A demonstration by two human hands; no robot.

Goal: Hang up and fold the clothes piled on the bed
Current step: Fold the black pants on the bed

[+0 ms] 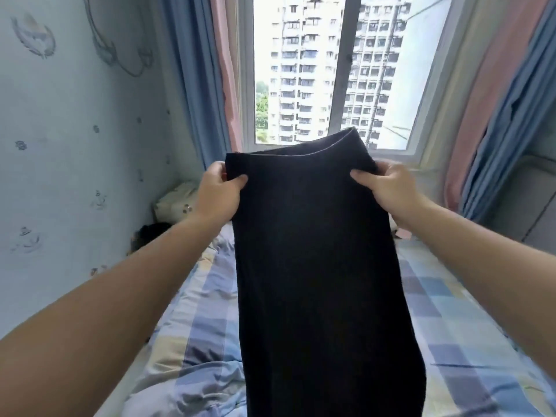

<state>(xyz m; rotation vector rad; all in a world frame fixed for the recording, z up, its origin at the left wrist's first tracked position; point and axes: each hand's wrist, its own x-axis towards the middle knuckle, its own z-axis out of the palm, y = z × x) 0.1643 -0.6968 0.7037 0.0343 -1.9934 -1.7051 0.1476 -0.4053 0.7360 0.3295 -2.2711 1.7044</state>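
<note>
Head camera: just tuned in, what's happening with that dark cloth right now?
A person is holding a dark garment up in front of the window. The left hand pinches its top edge at one corner and the right hand pinches the other. The cloth hangs straight down over the bed with its checked cover, spread flat between the hands. It is neither folded nor on a hanger yet.

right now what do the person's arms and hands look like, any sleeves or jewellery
The left arm and right arm are bare to the frame edge, no sleeves. The left hand and right hand wear no gloves; no watch or bracelet shows. Most fingers are hidden behind the dark garment, so rings cannot be judged.
</note>
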